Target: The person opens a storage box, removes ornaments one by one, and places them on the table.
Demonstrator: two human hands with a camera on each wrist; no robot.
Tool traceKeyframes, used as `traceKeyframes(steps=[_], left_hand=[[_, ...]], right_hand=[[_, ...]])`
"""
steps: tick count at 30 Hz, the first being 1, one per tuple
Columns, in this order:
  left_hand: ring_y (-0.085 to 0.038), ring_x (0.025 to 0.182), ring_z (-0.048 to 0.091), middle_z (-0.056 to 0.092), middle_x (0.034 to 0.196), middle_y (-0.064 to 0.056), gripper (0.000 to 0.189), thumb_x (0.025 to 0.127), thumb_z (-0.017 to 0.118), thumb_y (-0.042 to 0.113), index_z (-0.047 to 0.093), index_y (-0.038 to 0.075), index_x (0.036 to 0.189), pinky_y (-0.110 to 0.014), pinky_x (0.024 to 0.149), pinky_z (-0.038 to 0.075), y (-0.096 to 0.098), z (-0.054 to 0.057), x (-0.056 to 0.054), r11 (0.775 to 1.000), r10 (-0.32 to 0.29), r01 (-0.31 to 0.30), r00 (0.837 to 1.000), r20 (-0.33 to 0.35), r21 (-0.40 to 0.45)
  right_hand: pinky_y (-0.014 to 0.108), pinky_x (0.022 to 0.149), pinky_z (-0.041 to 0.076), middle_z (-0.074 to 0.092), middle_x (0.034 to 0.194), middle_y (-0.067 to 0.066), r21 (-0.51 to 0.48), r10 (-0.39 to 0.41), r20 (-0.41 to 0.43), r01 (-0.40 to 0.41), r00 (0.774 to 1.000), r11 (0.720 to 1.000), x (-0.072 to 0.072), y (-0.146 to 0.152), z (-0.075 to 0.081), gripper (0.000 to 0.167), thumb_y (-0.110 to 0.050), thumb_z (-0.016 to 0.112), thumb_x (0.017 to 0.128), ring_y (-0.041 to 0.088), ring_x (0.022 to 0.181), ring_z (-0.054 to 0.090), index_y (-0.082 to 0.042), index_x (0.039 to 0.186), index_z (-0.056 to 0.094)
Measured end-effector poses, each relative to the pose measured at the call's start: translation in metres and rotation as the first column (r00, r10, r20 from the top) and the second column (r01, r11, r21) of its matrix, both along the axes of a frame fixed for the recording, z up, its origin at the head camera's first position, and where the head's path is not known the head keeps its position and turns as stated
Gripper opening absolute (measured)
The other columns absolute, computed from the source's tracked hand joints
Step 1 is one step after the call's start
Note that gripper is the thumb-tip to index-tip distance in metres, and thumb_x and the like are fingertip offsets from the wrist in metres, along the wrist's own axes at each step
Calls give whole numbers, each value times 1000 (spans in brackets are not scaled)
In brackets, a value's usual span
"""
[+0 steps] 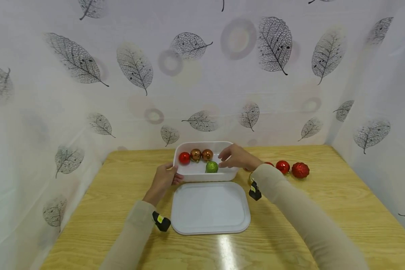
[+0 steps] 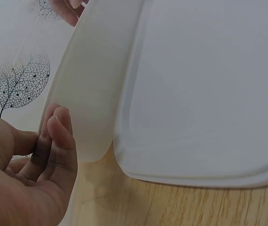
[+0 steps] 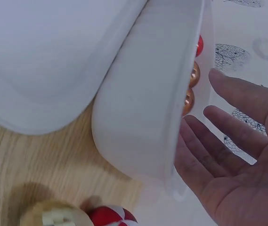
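A white plastic box stands at the back of the table. Inside it are a red ball, two copper-coloured balls and a glittery green ball; they look like Christmas baubles. My left hand grips the box at its left end, thumb and fingers about the rim, as the left wrist view also shows. Over the right end of the box is my right hand, fingers loosely bent beside the green ball. Nothing sits between those fingers in the right wrist view.
The white lid lies flat in front of the box. Right of the box are a shiny red bauble, a ridged red one, a gold one and a red-and-white one. A leaf-patterned curtain hangs behind the table.
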State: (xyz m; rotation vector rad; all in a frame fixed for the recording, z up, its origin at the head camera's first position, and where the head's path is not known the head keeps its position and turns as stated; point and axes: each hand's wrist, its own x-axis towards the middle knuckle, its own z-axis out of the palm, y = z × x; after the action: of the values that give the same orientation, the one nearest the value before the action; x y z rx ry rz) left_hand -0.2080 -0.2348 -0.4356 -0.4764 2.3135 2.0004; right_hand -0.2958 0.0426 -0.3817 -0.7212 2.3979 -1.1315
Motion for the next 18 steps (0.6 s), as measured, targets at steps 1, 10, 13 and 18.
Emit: traceKeyframes(steps=[1,10,13,18], left_hand=[[-14,65,67,71,80,-14,46,109,46,16,42,-10,147,-21,60,57,0,0,0,1000,0,0,1000,-1,2],[-13,66,67,71,81,-14,46,110,46,16,41,-9,148,-21,60,56,0,-1,0,1000,-6,6,1000,-6,-10],[-13,65,67,71,81,-14,47,110,46,16,41,-10,148,-21,60,57,0,0,0,1000,-4,4,1000,-5,-10],[-13,64,67,71,80,-14,46,109,47,16,41,-10,147,-21,59,56,0,0,0,1000,-3,3,1000,-3,-9]], right_hand=[[37,81,61,66,118,26,-3,-3,13,3,1000,1000,0,-2,-1,37,-5,77,89,28,95,69,10,120,66],[41,82,61,65,120,28,47,-5,21,4,1000,999,-4,-15,-13,43,-6,77,89,32,99,68,13,124,62],[40,83,60,65,121,28,49,-10,29,9,1000,999,-6,-18,-17,46,-7,78,89,32,100,68,13,126,61],[35,78,61,68,116,24,59,-28,25,26,999,998,-8,-23,-24,50,-12,81,87,26,91,70,11,127,62]])
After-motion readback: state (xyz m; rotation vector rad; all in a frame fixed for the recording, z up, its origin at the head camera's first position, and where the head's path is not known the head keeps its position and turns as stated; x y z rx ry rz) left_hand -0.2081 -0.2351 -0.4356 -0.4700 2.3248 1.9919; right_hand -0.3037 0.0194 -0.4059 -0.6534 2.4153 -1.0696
